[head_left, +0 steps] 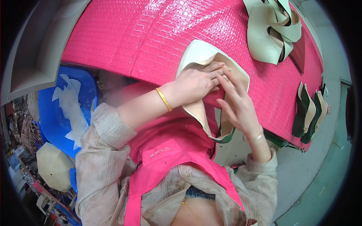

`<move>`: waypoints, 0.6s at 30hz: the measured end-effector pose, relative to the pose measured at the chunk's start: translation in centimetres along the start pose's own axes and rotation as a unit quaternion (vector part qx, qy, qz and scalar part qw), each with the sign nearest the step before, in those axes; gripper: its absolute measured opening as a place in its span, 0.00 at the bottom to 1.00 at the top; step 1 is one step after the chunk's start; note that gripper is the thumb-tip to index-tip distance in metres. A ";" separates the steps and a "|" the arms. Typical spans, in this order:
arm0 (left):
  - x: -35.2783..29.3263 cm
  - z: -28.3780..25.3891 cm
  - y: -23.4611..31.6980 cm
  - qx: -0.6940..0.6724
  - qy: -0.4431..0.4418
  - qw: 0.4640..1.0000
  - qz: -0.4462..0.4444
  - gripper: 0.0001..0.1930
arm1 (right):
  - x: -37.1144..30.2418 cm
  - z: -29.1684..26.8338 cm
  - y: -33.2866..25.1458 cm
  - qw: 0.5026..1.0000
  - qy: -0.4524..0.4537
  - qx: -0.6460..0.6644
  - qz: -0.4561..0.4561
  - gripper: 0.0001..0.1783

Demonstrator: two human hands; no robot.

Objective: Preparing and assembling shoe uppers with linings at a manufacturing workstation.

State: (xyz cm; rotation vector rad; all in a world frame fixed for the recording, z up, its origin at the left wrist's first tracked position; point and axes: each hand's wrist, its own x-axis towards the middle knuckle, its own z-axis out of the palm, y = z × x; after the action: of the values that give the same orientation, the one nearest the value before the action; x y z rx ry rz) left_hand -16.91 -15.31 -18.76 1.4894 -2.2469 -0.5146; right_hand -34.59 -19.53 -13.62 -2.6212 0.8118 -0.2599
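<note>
A worker in a pink apron (pixel 166 165) and beige jacket bends over the near edge of a table covered in pink bubble wrap (pixel 143 37). Both bare hands press on a cream leather shoe upper (pixel 196 56) lying at that edge, its lower tail hanging off the table toward the apron. The left hand (pixel 194 83), a gold bangle (pixel 163 99) on its wrist, lies flat on the piece with fingers spread, pinning it rather than clasping it. The right hand (pixel 237 103), wearing a silver bangle (pixel 254 137), rests open beside it, its fingertips meeting those of the left on the upper's middle; neither hand is clenched. To the left, below the table, a blue plastic tub (pixel 49 116) holds white scraps. Farther off on the table, a pile of pale green-cream uppers (pixel 264 37) sits at the far right, and a row of dark green and cream pieces (pixel 309 113) stands along the right edge.
</note>
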 end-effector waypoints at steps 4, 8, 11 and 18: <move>-1.8 0.1 -1.6 -0.021 0.120 0.993 -0.009 0.18 | 0.2 1.2 1.5 0.995 -0.095 -0.004 -0.010 0.35; -1.0 -0.2 -2.8 0.021 0.159 0.986 -0.052 0.18 | 1.4 1.3 1.7 0.996 -0.081 -0.033 -0.006 0.34; -0.8 -1.2 -3.8 0.055 0.158 0.981 -0.098 0.22 | 0.7 1.5 1.5 0.997 -0.066 -0.040 0.017 0.32; 0.7 -5.8 -8.3 0.228 0.077 0.969 -0.063 0.20 | 3.4 0.3 4.2 0.994 0.109 0.004 0.025 0.20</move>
State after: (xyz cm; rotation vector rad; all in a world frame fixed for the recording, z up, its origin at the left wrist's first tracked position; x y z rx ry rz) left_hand -7.75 -19.50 -17.93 1.8269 -2.2505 0.0967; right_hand -33.86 -24.61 -15.42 -2.5917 0.9426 -0.5420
